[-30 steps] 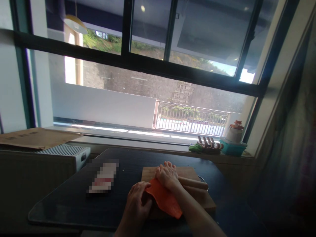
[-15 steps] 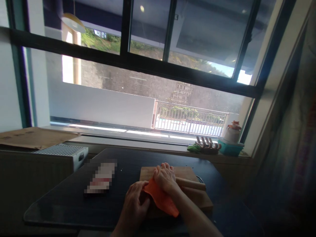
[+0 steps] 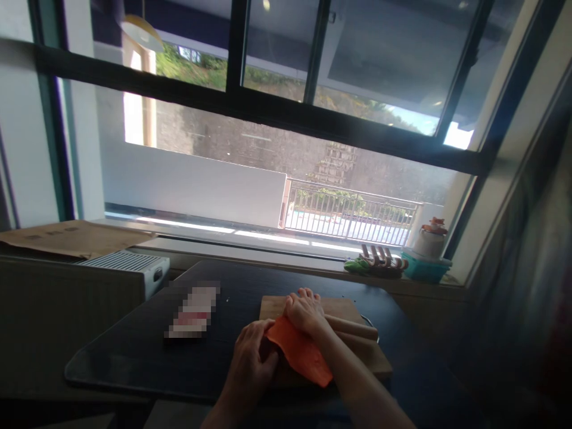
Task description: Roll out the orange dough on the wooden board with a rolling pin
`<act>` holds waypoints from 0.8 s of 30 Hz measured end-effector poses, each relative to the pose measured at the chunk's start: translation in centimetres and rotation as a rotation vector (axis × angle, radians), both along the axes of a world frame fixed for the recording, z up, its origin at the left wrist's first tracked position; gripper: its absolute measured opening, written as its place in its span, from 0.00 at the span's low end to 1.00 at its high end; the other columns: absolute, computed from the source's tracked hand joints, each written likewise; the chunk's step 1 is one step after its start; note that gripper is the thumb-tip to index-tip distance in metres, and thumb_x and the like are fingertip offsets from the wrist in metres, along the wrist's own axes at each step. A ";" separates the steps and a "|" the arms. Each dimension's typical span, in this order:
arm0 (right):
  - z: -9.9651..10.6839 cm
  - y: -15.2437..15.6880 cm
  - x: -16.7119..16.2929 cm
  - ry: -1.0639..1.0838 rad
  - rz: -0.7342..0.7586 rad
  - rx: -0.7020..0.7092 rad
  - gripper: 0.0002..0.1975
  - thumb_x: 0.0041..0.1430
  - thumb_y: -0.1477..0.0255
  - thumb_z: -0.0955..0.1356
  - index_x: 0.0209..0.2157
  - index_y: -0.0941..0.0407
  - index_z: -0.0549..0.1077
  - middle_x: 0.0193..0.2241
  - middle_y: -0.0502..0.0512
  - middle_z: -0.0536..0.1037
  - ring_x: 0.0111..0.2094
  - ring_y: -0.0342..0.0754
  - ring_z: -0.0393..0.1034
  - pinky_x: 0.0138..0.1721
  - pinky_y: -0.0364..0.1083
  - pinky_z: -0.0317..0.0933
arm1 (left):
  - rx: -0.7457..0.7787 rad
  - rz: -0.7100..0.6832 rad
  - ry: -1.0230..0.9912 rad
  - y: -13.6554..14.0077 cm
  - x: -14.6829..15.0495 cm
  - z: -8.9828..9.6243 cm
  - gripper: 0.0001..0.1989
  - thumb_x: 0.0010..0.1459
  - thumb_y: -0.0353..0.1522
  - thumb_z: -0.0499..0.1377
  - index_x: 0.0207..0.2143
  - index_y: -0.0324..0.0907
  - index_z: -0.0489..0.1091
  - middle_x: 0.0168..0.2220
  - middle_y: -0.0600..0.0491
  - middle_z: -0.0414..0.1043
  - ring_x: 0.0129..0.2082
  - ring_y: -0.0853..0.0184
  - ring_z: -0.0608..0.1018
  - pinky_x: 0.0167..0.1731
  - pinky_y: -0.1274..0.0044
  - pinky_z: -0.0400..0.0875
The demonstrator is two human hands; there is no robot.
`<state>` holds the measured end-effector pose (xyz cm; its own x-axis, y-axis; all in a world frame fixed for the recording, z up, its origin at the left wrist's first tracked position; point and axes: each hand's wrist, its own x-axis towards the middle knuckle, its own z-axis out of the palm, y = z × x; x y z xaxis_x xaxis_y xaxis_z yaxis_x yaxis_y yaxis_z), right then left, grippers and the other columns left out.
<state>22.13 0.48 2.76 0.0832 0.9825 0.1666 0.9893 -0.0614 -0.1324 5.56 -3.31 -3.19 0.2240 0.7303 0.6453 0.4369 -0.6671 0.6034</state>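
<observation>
A dark worktop (image 3: 134, 357) carries a wooden board (image 3: 370, 359) by its near edge, right of centre. Over the board, an orange sheet (image 3: 298, 351) slants lengthwise from between the hands toward the worktop's near right corner. The left hand (image 3: 252, 353), loosely curled, thumb apart, touches its left edge; the right hand (image 3: 304, 310), palm down, overlaps its far right side. The wrist hides one end of a wooden rod (image 3: 353, 327); whether either hand grips cannot be told.
</observation>
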 end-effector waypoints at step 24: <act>-0.6 0.5 4.2 -0.042 -0.070 0.203 0.25 0.68 0.61 0.54 0.30 0.53 0.77 0.32 0.57 0.80 0.35 0.51 0.74 0.35 0.46 0.58 | 0.016 0.031 -0.070 0.0 0.1 0.1 0.20 0.44 0.26 0.55 0.42 0.44 0.73 0.40 0.48 0.77 0.43 0.57 0.77 0.46 0.65 0.74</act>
